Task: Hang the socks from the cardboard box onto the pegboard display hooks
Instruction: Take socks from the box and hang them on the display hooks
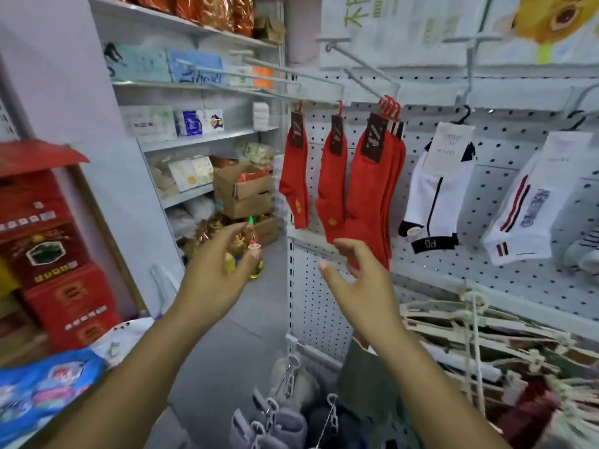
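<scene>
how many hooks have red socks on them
3. A single red sock hangs leftmost, another sock beside it, and a stacked bunch further right; some in the bunch may be hidden.

Red socks (369,192) are seen hung in three bunches from the hooks (366,71) of the white pegboard (505,147); white striped socks (434,189) are hung just beside them.

Grey floor (227,351), lilac wall (48,76), stocked white shelves (201,139).
</scene>
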Tool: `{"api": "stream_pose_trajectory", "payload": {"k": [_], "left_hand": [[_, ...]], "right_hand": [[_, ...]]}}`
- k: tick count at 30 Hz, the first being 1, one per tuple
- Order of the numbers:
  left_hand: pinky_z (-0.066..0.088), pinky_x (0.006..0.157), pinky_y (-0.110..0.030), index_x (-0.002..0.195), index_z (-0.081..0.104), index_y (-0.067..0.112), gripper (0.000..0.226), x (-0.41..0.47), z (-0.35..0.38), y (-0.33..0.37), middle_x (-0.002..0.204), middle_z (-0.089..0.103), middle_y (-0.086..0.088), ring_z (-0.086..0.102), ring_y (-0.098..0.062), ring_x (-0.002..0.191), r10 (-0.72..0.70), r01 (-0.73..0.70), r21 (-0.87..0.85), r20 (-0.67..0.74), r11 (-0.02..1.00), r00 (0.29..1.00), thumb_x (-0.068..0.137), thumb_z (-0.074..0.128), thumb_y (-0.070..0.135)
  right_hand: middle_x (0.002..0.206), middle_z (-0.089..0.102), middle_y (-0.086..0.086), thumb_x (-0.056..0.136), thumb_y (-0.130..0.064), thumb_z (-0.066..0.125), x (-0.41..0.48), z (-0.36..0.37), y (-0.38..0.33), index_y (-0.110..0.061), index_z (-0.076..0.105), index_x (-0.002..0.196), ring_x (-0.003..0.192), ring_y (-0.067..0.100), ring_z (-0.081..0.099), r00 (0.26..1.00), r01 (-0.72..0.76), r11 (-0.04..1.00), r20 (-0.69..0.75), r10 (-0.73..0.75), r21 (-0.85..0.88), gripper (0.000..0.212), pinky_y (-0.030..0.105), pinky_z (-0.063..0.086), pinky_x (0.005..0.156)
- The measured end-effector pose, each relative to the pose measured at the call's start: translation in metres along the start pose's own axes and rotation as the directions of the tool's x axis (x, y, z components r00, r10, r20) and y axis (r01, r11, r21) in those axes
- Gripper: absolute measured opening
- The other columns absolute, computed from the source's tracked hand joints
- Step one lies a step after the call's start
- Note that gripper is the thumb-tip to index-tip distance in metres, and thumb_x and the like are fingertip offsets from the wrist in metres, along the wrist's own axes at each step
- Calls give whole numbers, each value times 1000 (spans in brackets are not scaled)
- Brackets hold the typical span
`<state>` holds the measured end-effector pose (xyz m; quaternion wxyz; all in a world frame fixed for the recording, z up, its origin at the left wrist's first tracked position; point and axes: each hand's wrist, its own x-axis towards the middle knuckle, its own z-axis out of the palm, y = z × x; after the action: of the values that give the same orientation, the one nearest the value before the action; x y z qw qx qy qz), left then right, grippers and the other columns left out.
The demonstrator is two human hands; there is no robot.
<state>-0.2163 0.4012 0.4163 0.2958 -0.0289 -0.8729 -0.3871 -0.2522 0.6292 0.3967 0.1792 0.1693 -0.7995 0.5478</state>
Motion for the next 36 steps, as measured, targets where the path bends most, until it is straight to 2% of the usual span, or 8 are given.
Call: {"api": "stream_pose_trajectory", "payload": {"k": [4,10,12,19,23,27,32,36], "left_hand": [[33,88,-13,137,59,24,44,-38,-12,-40,131,65,7,55,-9,120,-75,75,159,-6,984,997,95,69,31],[39,110,-39,139,57,12,50,-115,-43,-133,143,59,-9,53,-29,132,-326,319,266,-21,910,945,94,70,29],[46,106,-48,137,58,13,47,-142,-59,-167,132,65,-9,58,-32,124,-438,418,292,6,860,899,94,69,31],[38,114,-48,138,61,10,48,-243,-132,-288,149,54,-14,47,-31,140,-665,598,475,-35,646,746,96,65,34],[40,109,-52,137,57,6,52,-285,-164,-352,147,50,-24,47,-41,135,-812,668,595,-45,447,582,95,65,35],[29,116,-52,156,24,-1,80,-314,-177,-394,160,27,-29,31,-44,144,-924,741,608,-32,285,381,97,59,40],[37,108,-54,146,32,-6,72,-328,-171,-429,147,40,-29,42,-46,133,-986,880,459,-42,124,161,98,59,41],[32,115,-52,156,11,-7,87,-333,-157,-462,157,29,-29,33,-44,142,-995,957,288,-89,20,47,99,58,41]], "right_hand": [[133,59,-14,92,-30,71,-19,35,11,-25,57,133,123,1,53,980,22,994,200,0,-108,44,24,41,108],[144,54,-5,94,-32,68,-47,116,26,-24,52,142,135,13,47,884,91,966,467,33,-241,52,20,32,107],[143,55,-2,94,-29,68,-58,151,27,-21,53,142,134,16,48,850,99,962,525,51,-253,50,21,34,106],[138,60,9,93,-21,70,-102,296,23,-10,60,134,130,26,53,688,75,958,710,150,-275,43,20,32,104],[125,67,10,93,-21,71,-124,374,26,-8,67,123,121,29,57,587,42,951,777,226,-308,33,18,33,96],[130,64,9,93,-28,71,-147,437,43,-9,65,127,125,25,53,451,18,917,822,347,-397,39,20,33,96],[133,64,7,94,-32,68,-162,502,77,-13,62,133,121,25,59,283,17,858,826,488,-513,44,23,39,92],[118,69,12,94,-31,67,-164,566,113,-4,63,123,109,28,65,158,0,816,806,571,-578,40,30,49,88]]}}
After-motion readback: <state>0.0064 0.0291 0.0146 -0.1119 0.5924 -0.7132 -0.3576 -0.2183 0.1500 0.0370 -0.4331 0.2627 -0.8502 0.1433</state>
